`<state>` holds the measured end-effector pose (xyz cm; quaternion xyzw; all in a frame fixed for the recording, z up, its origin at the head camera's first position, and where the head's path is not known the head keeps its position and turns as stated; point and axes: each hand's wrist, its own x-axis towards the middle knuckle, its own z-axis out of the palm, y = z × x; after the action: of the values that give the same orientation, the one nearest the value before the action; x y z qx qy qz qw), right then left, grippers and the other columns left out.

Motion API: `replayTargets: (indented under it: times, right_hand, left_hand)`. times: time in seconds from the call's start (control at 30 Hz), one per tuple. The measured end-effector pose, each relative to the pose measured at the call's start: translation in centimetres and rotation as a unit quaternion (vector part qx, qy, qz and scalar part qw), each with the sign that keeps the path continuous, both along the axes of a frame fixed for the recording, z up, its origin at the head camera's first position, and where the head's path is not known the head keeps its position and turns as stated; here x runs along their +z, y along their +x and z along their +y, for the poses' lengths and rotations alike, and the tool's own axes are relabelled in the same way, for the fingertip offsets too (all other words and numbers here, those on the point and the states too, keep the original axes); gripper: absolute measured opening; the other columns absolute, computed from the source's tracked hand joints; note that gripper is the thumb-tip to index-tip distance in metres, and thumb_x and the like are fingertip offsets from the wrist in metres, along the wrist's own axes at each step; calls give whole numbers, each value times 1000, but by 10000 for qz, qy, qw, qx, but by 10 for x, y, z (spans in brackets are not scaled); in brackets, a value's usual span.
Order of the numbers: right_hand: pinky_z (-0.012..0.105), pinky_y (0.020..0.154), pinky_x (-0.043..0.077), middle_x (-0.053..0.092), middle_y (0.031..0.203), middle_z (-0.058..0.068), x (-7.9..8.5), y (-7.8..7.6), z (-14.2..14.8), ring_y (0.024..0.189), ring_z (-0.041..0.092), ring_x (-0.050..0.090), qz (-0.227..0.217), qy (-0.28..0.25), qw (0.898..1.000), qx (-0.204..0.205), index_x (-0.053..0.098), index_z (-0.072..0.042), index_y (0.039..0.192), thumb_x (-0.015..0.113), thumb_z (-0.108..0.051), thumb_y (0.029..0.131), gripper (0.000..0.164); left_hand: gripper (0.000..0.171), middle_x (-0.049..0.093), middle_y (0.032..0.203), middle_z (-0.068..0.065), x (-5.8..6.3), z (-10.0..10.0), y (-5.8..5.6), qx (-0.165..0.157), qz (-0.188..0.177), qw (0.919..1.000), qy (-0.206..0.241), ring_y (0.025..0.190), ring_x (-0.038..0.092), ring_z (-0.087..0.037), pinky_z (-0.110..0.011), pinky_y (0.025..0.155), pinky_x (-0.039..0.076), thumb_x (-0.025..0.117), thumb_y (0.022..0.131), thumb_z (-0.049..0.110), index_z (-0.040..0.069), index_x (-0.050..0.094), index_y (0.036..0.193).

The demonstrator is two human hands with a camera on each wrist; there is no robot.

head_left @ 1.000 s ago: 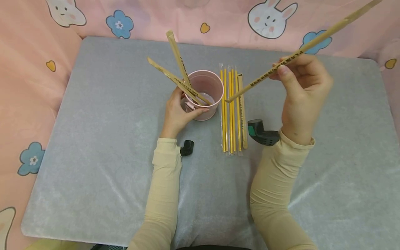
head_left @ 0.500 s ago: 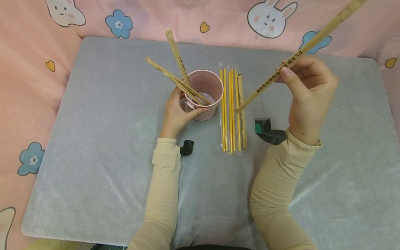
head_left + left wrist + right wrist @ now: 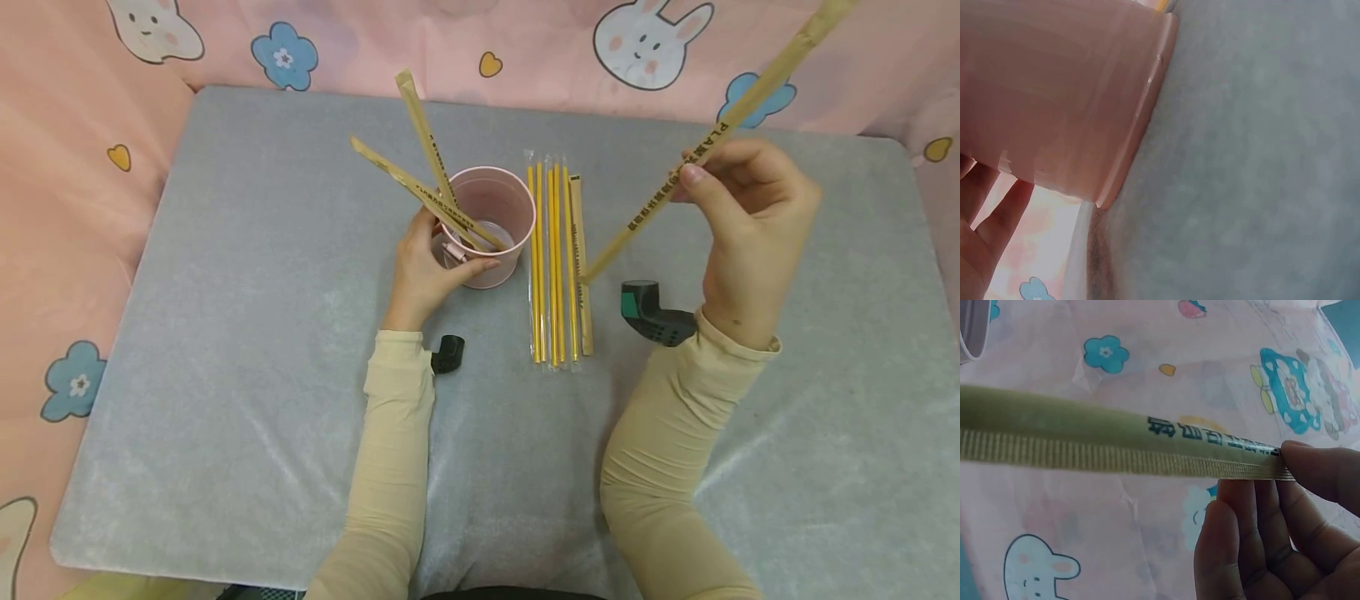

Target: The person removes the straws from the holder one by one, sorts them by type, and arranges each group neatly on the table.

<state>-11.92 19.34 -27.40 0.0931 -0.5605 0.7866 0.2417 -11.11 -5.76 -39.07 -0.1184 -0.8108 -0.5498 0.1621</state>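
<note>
My left hand holds a small pink bucket by its side, thumb near the rim. In the left wrist view the fingers touch the wall of the bucket, whose base is at the grey cloth. Two paper-wrapped straws lean out of it to the left. Up at the right, my right hand pinches another paper-wrapped straw between thumb and fingers, slanting down to the left. The right wrist view shows dark printing on this wrapped straw; its upper tip leaves the head view.
Right of the bucket lie several yellow straws in clear wrappers, side by side, with a paper-wrapped straw at their right edge. A grey cloth covers the table. A pink patterned curtain stands behind. Both wrists carry dark cameras.
My right hand has moved a little to the right with the wrapped straw, whose lower end has swung right and down. The left hand and bucket stay in place.
</note>
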Motion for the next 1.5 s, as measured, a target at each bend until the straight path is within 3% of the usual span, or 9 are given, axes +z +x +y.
replayTargets:
  times: [0.33,0.6,0.93,1.3,1.5]
  right_hand:
    - [33,60,52,63,67,20,-2,1,5,54,26,55,-146,324,9993,90,57,26,78,64,19,74,11]
    - [30,61,50,65,68,16,-4,3,16,55,24,55,-1062,623,9905,608,63,20,80,65,18,73,8]
    - [26,62,50,67,72,11,-8,2,23,59,20,57,-1521,1330,9764,760,67,12,85,67,12,78,7]
    - [19,60,51,66,70,3,-16,-6,28,58,13,58,-2145,2340,9445,852,69,0,81,65,9,80,10]
    - [18,62,51,65,71,-7,-20,-10,29,62,10,59,-2441,3648,8957,708,68,-4,86,65,0,85,4]
  left_hand:
    - [81,56,119,-16,0,0,0,14,-13,10000,10,113,52,-22,-25,97,41,89,63,15,-2,48,131]
    - [82,56,119,-15,1,0,0,8,-16,10000,-23,112,52,-22,-24,97,41,89,62,16,-2,48,130]
    - [82,56,119,-15,0,0,0,-4,-51,10000,23,112,52,-23,-25,97,41,89,62,15,-2,48,131]
    - [82,56,120,-16,1,0,0,-25,-28,10000,52,112,52,-23,-26,98,40,89,63,14,-2,47,131]
    - [82,55,120,-16,0,0,0,-19,-44,10000,32,113,52,-23,-26,98,40,89,62,14,-2,47,131]
